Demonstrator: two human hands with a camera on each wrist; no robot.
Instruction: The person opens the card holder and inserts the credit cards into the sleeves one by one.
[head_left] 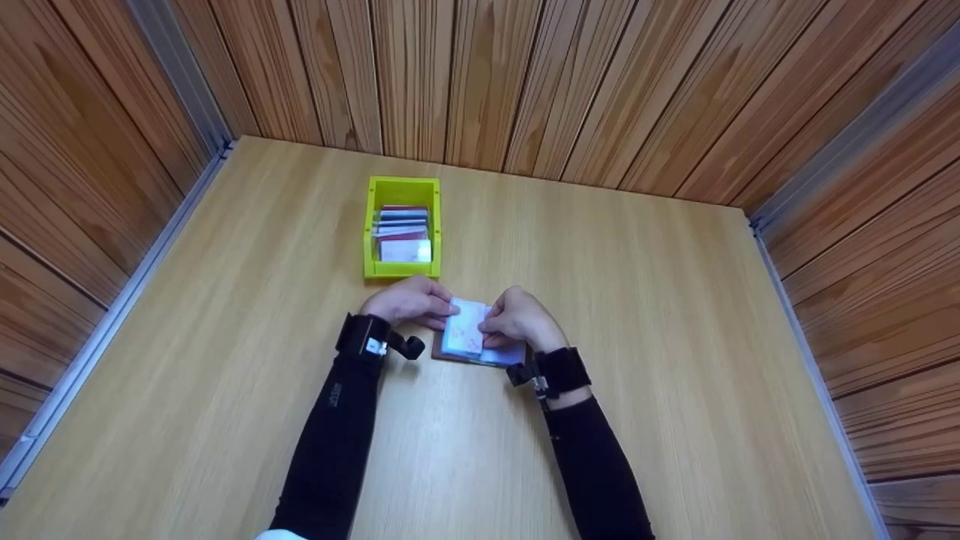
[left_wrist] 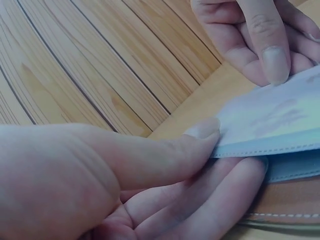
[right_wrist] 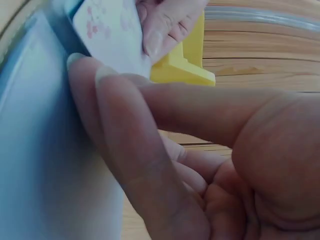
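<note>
A brown wallet-like holder (left_wrist: 287, 202) with white stitching lies open on the table, with blue stitched inner leaves (head_left: 504, 355). Over its left part stands a pale card-sized piece (head_left: 463, 324) with a pinkish flower print, along a blue stitched edge. My left hand (head_left: 411, 301) pinches the left side of that blue-edged leaf, thumb on top and fingers beneath. From the right, my right hand (head_left: 523, 319) pinches the pale piece's edge between thumb and fingertips. Whether the piece sits inside a clear pocket, I cannot tell.
Behind my left hand stands a yellow-green bin (head_left: 403, 187) holding several cards or thin booklets (head_left: 405, 250) on edge. A wooden tabletop (head_left: 637, 300) surrounds everything, bounded by wood-panelled walls (head_left: 487, 82). Black straps with small cameras circle both wrists.
</note>
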